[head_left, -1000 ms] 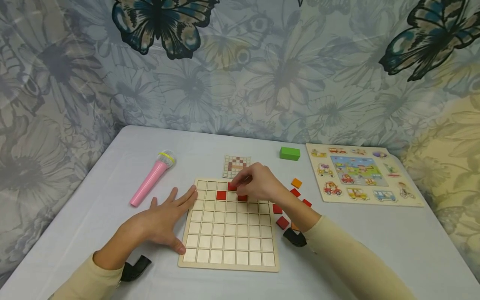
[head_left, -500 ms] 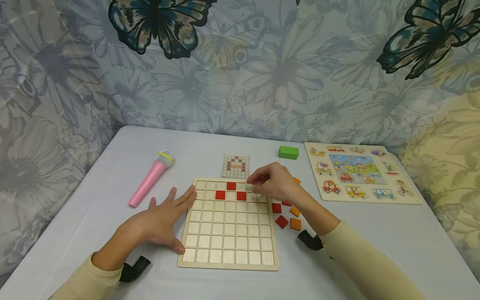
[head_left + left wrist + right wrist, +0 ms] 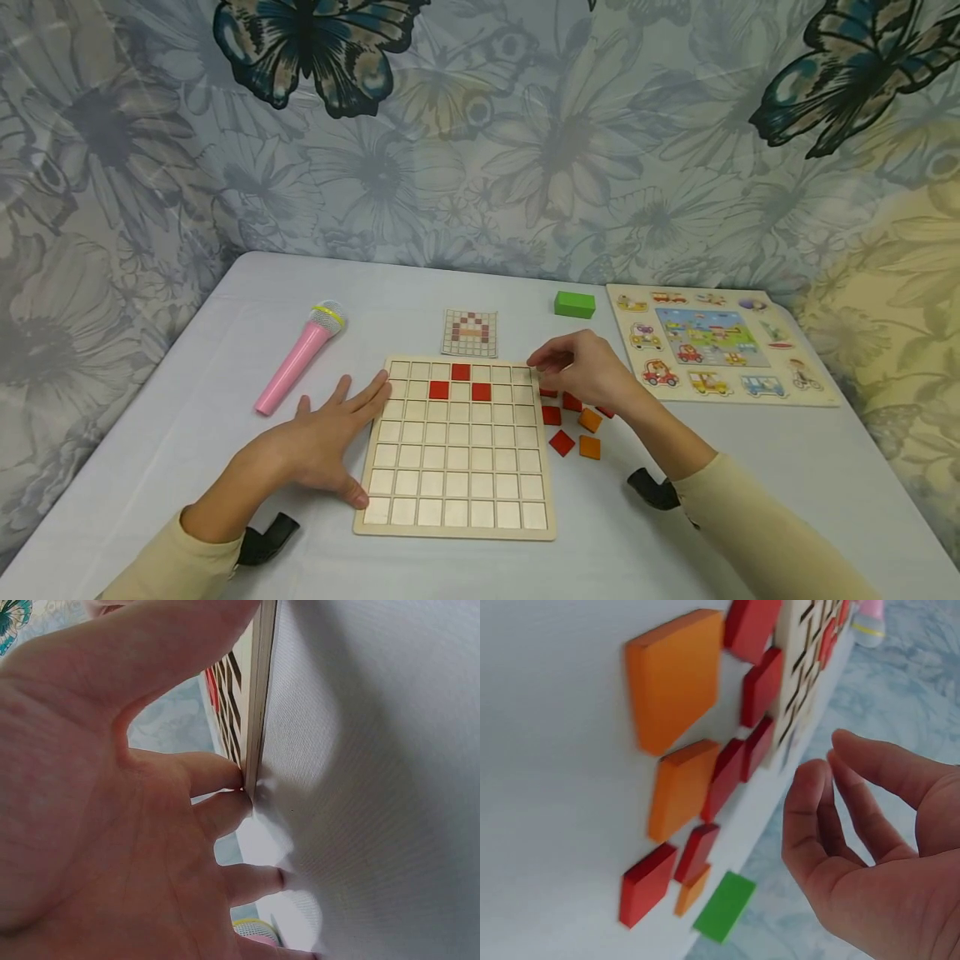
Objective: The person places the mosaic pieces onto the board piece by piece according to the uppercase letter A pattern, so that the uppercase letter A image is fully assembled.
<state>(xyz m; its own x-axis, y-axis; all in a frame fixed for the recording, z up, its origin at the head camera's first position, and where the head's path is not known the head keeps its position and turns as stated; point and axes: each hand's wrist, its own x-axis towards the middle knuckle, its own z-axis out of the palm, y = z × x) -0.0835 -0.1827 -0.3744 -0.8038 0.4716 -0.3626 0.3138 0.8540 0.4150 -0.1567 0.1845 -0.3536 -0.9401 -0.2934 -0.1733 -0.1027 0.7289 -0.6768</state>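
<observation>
A wooden grid board [image 3: 456, 458] lies flat on the white table. Three red square tiles sit in its far rows, one of them a red tile [image 3: 461, 372] in the farthest row. My left hand [image 3: 318, 442] is spread along the board's left side, thumb and fingertips touching its edge, as the left wrist view confirms. Over the board's far right corner hovers my right hand [image 3: 588, 367]; its fingers are bent, and the right wrist view shows nothing between thumb and fingertips. Beneath and beside it lie loose red tiles [image 3: 562, 443] and orange tiles [image 3: 590, 447], partly hidden by the hand.
Beyond the board lies a small pattern card [image 3: 469, 333]. A pink toy microphone [image 3: 300, 358] is at the left. Toward the back right are a green block [image 3: 574, 305] and a picture puzzle board [image 3: 716, 346]. A patterned cloth [image 3: 480, 167] hangs behind the table.
My right hand has moved right, from over the red tiles in the grid to the board's right edge, uncovering those tiles. The left hand has stayed in place.
</observation>
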